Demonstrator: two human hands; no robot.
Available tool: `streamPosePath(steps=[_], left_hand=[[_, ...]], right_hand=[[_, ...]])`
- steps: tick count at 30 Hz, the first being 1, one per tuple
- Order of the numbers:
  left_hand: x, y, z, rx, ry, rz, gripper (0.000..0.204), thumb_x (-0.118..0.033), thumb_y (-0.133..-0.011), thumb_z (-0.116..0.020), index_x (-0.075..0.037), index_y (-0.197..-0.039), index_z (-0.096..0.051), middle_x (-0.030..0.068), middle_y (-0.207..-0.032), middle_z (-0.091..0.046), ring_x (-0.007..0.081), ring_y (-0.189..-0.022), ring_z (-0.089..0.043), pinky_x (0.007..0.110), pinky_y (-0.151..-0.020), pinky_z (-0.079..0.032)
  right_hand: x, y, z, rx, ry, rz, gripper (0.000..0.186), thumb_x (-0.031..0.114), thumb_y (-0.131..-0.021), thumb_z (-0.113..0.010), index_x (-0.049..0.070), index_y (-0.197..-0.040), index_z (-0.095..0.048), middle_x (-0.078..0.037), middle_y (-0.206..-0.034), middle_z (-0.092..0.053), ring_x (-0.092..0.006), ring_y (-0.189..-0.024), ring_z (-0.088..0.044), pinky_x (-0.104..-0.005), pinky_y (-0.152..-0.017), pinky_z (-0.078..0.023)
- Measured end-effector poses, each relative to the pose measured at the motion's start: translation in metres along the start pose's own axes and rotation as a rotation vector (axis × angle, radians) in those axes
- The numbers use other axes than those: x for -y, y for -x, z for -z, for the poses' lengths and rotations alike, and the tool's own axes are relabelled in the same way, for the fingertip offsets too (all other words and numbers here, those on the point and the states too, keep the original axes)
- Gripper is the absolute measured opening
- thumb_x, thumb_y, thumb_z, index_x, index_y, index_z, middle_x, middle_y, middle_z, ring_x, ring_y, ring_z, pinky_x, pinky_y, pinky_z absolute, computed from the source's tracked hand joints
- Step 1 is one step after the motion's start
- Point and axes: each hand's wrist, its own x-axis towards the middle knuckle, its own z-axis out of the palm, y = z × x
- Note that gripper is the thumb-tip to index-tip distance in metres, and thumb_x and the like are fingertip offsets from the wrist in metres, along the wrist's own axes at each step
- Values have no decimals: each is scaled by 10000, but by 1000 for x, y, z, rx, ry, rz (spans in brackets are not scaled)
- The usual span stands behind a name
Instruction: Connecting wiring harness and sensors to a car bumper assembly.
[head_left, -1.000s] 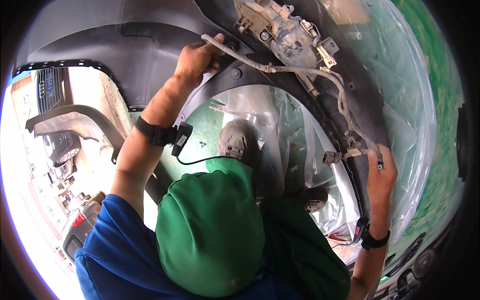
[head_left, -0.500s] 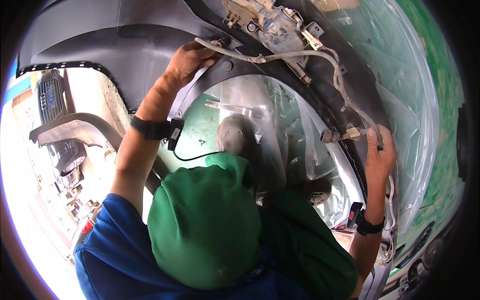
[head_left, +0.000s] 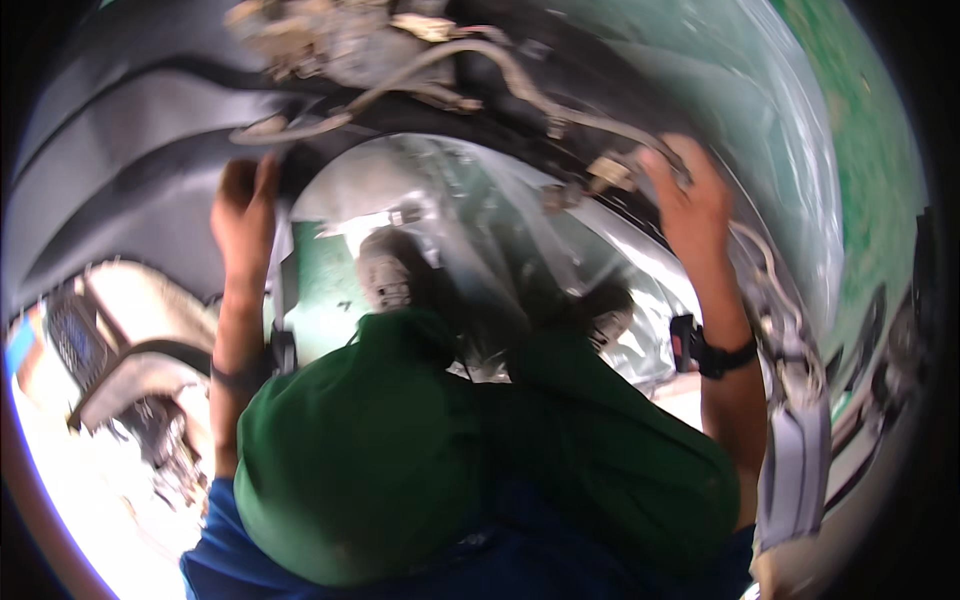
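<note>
With our right hand (head_left: 697, 200) we are pinching the corrugated wiring harness (head_left: 518, 80), which is draping over the black bumper cover (head_left: 150, 118); our left hand (head_left: 245, 215), slightly parted, seemingly empty, is hovering below its far end. Ideally, we are supporting both ends, sparing the pale connector (head_left: 611, 173).

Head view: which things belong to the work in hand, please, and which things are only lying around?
Seem part of the work:
- sleeved cable, held in the right grip; the left grip is near its other end, contact unclear
- pale connector
- dark panel

Apparently just lying about:
- clear plastic sheeting
- curved trim piece, at left
</note>
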Motion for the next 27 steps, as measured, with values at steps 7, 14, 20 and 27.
streamPosePath(steps=[7,14,20,27], left_hand=[[-109,25,-120,928,147,-379,546,-155,-949,-707,-22,-1410,-445,87,-1074,-659,158,-854,-645,304,-765,-521],[-150,29,-165,1054,100,-475,272,-72,-921,-538,11,-1166,-621,95,-899,-651,137,-772,-589,328,-680,-485],[-179,31,-132,1369,611,316,353,-139,-884,-507,47,-1169,-601,76,-883,-601,150,-730,-541,286,-663,-432],[-215,-6,-137,1392,402,87,400,-175,-874,-491,73,-1173,-587,76,-933,-608,159,-768,-561,283,-709,-442]], right_hand=[[-6,2,9,-4,-20,-133,372,388,-914,-743,37,-1026,-691,-167,-897,-729,-329,-815,-707,-369,-738,-546],[-26,36,32,-203,110,68,253,272,-961,-695,36,-1045,-663,-130,-919,-734,-307,-779,-703,-383,-733,-554],[-40,69,12,163,-195,-495,289,241,-929,-712,8,-1079,-631,-209,-1094,-717,-317,-982,-726,-393,-841,-566],[-67,53,-5,377,-542,-625,530,260,-905,-726,6,-1332,-542,-184,-1093,-723,-271,-975,-702,-350,-864,-540]])
